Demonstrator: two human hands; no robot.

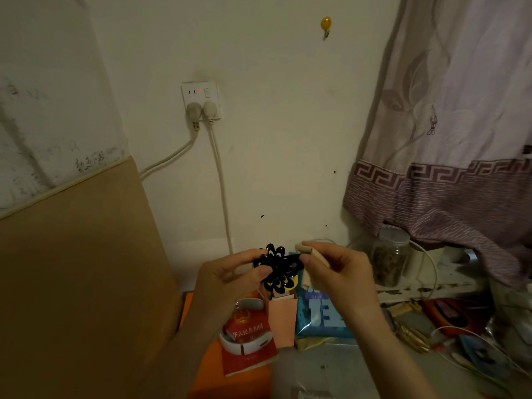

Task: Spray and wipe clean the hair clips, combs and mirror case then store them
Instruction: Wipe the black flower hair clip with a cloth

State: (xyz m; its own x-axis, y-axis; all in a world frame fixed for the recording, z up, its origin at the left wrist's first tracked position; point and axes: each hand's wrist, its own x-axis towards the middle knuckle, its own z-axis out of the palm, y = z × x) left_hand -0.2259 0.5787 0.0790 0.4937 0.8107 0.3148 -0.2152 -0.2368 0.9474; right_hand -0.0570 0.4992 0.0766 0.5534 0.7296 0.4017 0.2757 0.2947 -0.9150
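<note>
We hold the black flower hair clip (277, 267) up with our left hand (230, 279). Our right hand (331, 269) pinches a small cloth (309, 251) against it. We are wiping. Next, we should turn the clip over.

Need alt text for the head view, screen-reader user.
Two hands hold a black flower-shaped hair clip up before a pale wall: the left hand pinches it and the right hand holds a beige cloth against it. Below lies a cluttered table.
</note>
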